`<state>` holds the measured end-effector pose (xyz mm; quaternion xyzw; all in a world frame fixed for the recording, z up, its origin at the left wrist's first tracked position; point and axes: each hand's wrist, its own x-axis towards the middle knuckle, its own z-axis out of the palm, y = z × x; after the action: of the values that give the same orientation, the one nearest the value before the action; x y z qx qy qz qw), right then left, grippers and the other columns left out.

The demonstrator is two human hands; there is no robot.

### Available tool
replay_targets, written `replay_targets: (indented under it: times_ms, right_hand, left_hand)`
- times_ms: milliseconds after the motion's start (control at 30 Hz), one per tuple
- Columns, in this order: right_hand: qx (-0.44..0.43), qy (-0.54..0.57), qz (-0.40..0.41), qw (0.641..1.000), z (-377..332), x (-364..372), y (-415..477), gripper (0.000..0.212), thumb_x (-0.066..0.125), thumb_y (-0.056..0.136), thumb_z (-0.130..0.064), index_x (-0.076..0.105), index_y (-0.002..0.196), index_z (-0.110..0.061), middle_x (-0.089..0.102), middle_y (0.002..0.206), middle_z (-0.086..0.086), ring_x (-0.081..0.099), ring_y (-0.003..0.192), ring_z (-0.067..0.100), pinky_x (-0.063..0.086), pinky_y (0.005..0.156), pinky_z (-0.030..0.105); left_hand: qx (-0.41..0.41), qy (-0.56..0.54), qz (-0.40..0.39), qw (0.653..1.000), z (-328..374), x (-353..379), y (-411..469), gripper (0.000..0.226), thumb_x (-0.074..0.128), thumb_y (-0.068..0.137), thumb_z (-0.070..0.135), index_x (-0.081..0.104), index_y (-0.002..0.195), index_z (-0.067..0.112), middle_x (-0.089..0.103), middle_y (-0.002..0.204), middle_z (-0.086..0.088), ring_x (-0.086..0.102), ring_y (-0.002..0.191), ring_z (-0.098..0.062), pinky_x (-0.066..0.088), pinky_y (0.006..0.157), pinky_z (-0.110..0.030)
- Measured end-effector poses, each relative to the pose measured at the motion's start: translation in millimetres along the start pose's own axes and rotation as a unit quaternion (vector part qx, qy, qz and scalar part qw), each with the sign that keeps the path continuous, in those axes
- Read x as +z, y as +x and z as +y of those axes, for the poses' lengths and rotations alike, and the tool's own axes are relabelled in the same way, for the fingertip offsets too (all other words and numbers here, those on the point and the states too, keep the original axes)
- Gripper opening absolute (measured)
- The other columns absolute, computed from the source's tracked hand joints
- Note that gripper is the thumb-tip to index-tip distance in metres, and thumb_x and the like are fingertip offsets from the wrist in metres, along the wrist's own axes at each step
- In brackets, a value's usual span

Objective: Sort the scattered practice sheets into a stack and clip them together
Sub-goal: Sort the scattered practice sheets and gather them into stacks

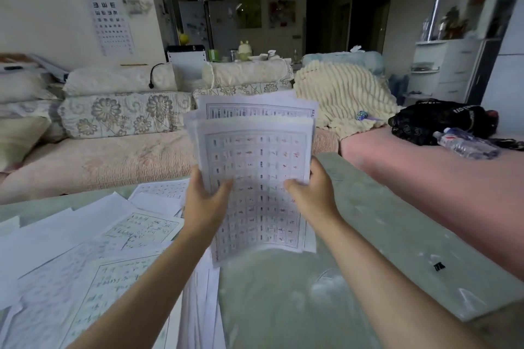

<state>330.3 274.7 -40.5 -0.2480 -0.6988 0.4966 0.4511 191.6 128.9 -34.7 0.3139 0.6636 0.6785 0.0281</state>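
Observation:
I hold a bundle of practice sheets (255,156) upright above the table, the front one printed with a grid of small characters. My left hand (205,201) grips the bundle's left edge, thumb on the front. My right hand (310,193) grips its right edge the same way. The sheets in the bundle are uneven, with upper edges fanned out. More loose practice sheets (85,249) lie scattered over the left half of the glass table (354,235). A small black binder clip (439,266) lies on the table at the right.
A sofa with floral cushions (119,116) runs behind the table. On the pink seat at the right lie a black bag (442,119), a plastic water bottle (465,143) and a cream blanket (340,93). An eye chart (106,3) hangs on the wall.

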Motion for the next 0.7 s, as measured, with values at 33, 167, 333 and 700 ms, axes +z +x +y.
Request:
replay_targets:
  times_ms: [33, 167, 333, 700]
  right_hand:
    - [0.009, -0.008, -0.007, 1.000, 0, -2, -3, 0.044, 0.066, 0.080, -0.006, 0.061, 0.113, -0.035, 0.072, 0.102, -0.014, 0.069, 0.089, 0.004, 0.059, 0.075, 0.030]
    - [0.037, -0.029, -0.028, 0.999, 2, -10, -14, 0.049, 0.072, 0.081, -0.014, 0.054, 0.124, -0.031, 0.068, 0.112, -0.014, 0.065, 0.101, 0.003, 0.051, 0.086, 0.027]
    - [0.077, -0.028, -0.051, 0.995, 3, -12, -17, 0.041, 0.064, 0.086, -0.004, 0.053, 0.120, -0.024, 0.068, 0.104, -0.009, 0.065, 0.092, 0.007, 0.048, 0.070, 0.020]
    - [0.079, -0.065, -0.080, 0.992, 5, -4, -16, 0.047, 0.046, 0.086, 0.006, 0.051, 0.123, -0.022, 0.063, 0.112, -0.009, 0.059, 0.096, 0.007, 0.047, 0.071, 0.021]
  left_hand:
    - [0.003, 0.008, -0.005, 1.000, 3, -1, -4, 0.041, 0.071, 0.086, 0.023, 0.051, 0.121, 0.030, 0.067, 0.106, 0.011, 0.067, 0.098, -0.009, 0.056, 0.079, -0.033]
    - [-0.002, 0.000, -0.012, 1.000, 6, -7, -20, 0.048, 0.074, 0.084, 0.019, 0.046, 0.123, 0.026, 0.063, 0.107, 0.015, 0.062, 0.096, 0.003, 0.051, 0.070, -0.017]
    - [-0.014, 0.020, 0.019, 1.000, 3, -10, -23, 0.039, 0.075, 0.083, 0.027, 0.049, 0.112, 0.031, 0.065, 0.104, 0.014, 0.065, 0.095, -0.005, 0.056, 0.078, -0.033]
    - [-0.053, 0.064, -0.027, 0.996, 0, -6, -25, 0.021, 0.052, 0.093, 0.009, 0.046, 0.108, 0.022, 0.062, 0.104, 0.005, 0.062, 0.087, -0.014, 0.054, 0.068, -0.033]
